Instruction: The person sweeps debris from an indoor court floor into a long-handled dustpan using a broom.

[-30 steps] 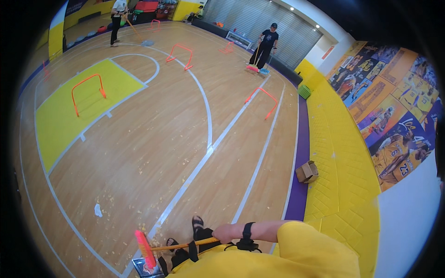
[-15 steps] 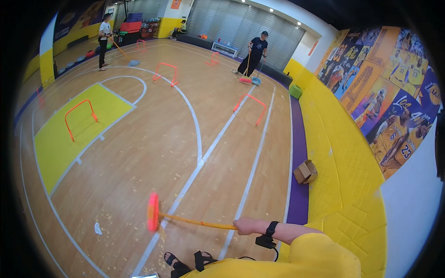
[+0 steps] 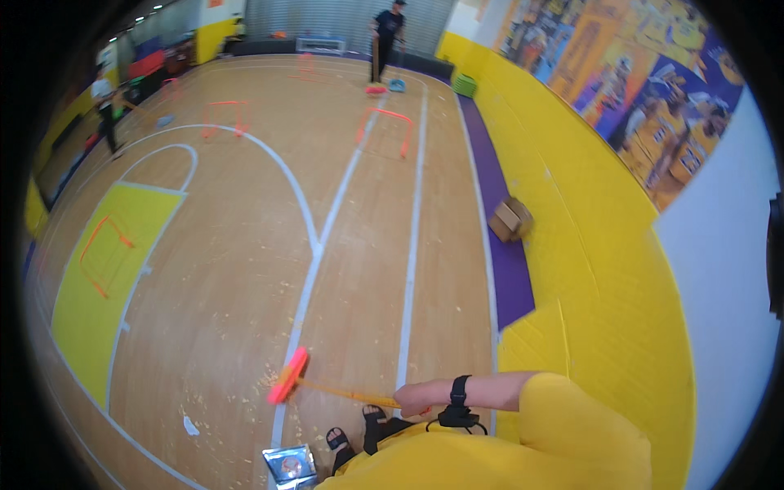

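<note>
Orange broom [image 3: 314, 385] handle gripped in right hand [image 3: 418, 399]; red brush head on floor, apparently left of the grip.

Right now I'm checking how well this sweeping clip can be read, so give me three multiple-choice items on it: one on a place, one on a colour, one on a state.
1. Where does the cardboard box lie?
A. on the purple strip by the yellow wall padding
B. inside the yellow painted area
C. beside the broom head

2. What colour is the broom head?
A. blue
B. red-pink
C. green

3. What is the right hand doing?
A. hanging free
B. resting flat on the floor
C. gripping the broom handle

Answers:
1 A, the box sits on the purple strip along the yellow wall padding.
2 B, the head shows red-pink against the wooden floor.
3 C, the fingers close round the orange handle's near end; the left hand is not seen.
</note>
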Tool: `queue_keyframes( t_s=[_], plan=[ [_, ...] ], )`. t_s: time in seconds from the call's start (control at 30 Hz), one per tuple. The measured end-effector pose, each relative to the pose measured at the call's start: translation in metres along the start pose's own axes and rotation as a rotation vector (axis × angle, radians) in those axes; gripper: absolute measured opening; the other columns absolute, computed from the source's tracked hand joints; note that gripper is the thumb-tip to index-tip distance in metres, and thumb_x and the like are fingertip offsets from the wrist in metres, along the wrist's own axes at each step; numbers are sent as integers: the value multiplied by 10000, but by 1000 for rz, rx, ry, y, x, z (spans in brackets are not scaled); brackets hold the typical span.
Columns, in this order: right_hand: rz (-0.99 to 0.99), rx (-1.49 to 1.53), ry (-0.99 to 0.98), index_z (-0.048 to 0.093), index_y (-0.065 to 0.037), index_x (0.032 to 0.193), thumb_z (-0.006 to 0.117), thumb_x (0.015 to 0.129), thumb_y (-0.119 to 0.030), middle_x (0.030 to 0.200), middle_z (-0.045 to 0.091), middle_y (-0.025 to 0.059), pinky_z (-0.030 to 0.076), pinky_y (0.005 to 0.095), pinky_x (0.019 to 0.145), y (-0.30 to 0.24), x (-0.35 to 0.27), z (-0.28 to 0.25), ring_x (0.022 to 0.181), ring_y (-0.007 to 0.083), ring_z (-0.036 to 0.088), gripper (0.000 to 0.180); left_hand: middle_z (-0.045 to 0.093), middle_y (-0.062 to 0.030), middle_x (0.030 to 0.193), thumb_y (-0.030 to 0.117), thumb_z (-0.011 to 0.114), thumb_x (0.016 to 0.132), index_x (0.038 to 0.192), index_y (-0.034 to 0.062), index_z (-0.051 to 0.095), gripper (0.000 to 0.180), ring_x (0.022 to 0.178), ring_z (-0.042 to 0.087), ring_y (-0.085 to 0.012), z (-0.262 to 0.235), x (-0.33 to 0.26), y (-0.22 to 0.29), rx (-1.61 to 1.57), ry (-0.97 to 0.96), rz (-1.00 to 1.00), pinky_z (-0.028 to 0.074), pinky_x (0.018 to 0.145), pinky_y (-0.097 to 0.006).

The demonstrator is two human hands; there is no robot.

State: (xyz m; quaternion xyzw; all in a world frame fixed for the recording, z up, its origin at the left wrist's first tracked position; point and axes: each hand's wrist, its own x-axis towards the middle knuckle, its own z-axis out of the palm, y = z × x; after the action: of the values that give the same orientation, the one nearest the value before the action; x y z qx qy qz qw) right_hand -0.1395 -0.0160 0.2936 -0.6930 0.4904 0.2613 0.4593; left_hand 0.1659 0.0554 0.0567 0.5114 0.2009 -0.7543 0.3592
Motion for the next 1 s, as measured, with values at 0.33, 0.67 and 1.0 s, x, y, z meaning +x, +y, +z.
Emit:
queue_keyframes(
  t_s=[0.33, 0.67, 1.0],
  plan=[
    [39, 541, -87, 503, -7, 543, 530, 641, -161, 467, 479, 64, 322, 290, 382, -4, -65, 98, 398, 168, 438, 184, 346, 15, 452, 194, 427, 770, 619, 96, 370, 189, 346, 347, -97, -23, 10, 33, 241, 26, -86, 325, 319, -208],
    [325, 985, 288, 521, 66, 704, 489, 693, -172, 507, 503, 118, 378, 304, 389, 9, -127, 155, 402, 194, 483, 241, 345, 12, 453, 172, 429, 767, 628, 86, 369, 175, 346, 348, -93, -20, 4, 67, 351, 113, -110, 336, 319, -202],
    [319, 1533, 546, 472, -14, 692, 488, 721, -162, 483, 447, 52, 326, 250, 348, 127, -169, 214, 370, 126, 421, 151, 344, 9, 453, 151, 431, 764, 637, 75, 369, 161, 346, 349, -88, 20, -19, 78, 361, 180, -79, 348, 320, -197]
  ],
)
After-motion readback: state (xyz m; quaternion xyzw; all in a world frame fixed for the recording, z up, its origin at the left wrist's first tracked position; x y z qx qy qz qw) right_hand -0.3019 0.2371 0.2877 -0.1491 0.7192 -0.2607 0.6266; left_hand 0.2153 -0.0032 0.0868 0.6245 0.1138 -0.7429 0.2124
